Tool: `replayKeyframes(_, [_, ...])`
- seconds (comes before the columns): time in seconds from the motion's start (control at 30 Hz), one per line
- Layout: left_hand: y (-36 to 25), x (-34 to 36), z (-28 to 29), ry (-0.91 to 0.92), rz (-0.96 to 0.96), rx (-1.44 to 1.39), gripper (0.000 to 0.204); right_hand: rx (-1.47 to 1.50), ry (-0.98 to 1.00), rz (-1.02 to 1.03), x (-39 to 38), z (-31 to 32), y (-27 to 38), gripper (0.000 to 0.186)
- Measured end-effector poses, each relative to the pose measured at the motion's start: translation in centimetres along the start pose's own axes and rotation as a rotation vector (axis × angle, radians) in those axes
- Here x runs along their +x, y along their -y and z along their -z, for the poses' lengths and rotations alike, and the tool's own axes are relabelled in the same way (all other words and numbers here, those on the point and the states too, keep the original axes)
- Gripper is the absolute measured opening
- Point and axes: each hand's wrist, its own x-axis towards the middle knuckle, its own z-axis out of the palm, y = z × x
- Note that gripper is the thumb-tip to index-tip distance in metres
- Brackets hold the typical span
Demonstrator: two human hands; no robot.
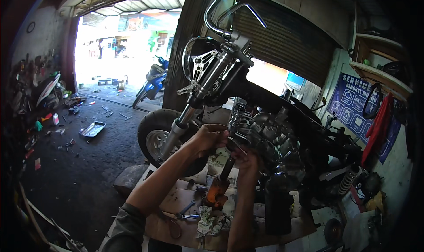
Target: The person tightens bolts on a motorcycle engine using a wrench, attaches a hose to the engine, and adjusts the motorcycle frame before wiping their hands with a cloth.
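The engine point(276, 139) sits just right of both hands. The left hand point(207, 139) curls its fingers around a long tool point(227, 166) standing nearly upright; the right hand point(247, 159) pinches beside it, closer to the engine.

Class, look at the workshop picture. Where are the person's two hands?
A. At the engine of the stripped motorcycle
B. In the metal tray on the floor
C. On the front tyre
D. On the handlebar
A: the left hand and right hand meet at the engine of the stripped motorcycle, well below the handlebar.
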Motion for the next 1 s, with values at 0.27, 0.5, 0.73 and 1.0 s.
replayKeyframes(0.27, [-0.2,-0.3,0.0,0.025,0.015,-0.004,0.033,-0.16,-0.041,0.103,-2.3,-2.1,-0.3,0.02])
replayKeyframes(0.5, [-0.4,-0.1,0.2,-0.003,0.014,0.05,0.034,-0.695,-0.064,0.441,-4.8,-5.1,-1.4,0.022])
replayKeyframes(0.73, [-0.4,-0.4,-0.3,-0.026,0.014,-0.002,0.035,-0.362,-0.047,0.328,-4.1,-3.7,-1.5,0.03])
replayKeyframes(1.0, [-0.4,-0.5,-0.1,-0.023,0.016,0.016,0.037,0.115,-0.02,-0.022,-0.7,-0.4,0.0,0.047])
